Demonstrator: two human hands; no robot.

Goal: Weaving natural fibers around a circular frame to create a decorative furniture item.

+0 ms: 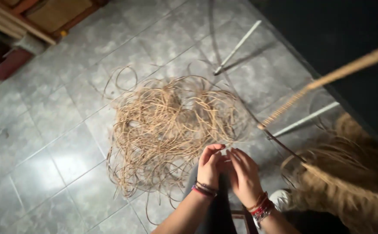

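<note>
On the grey tiled floor (46, 130), a big loose tangle of thin tan cane strands (171, 125) lies spread out mid-frame, loops straggling outward on all sides. At lower right, a dense bundle of tan fibre strands (349, 182) takes up the corner, partly blurred. A long tan wrapped rod (327, 80) slants from the upper right edge down toward the middle. Two pale thin sticks lie on the tiles: one upper stick (236, 47) near the top, one lower stick (306, 119) just beside the fibre bundle. Wooden furniture pieces (33, 17) sit at upper left, details unclear. At bottom centre, left hand (209, 167) and right hand (243, 175) meet, fingertips touching at the near edge of the cane tangle. Fingers of both are curled in close, pinching together; what the grip has hold of is too small to tell, probably a single strand. Both wrists wear red and dark beaded bracelets (262, 210).
</note>
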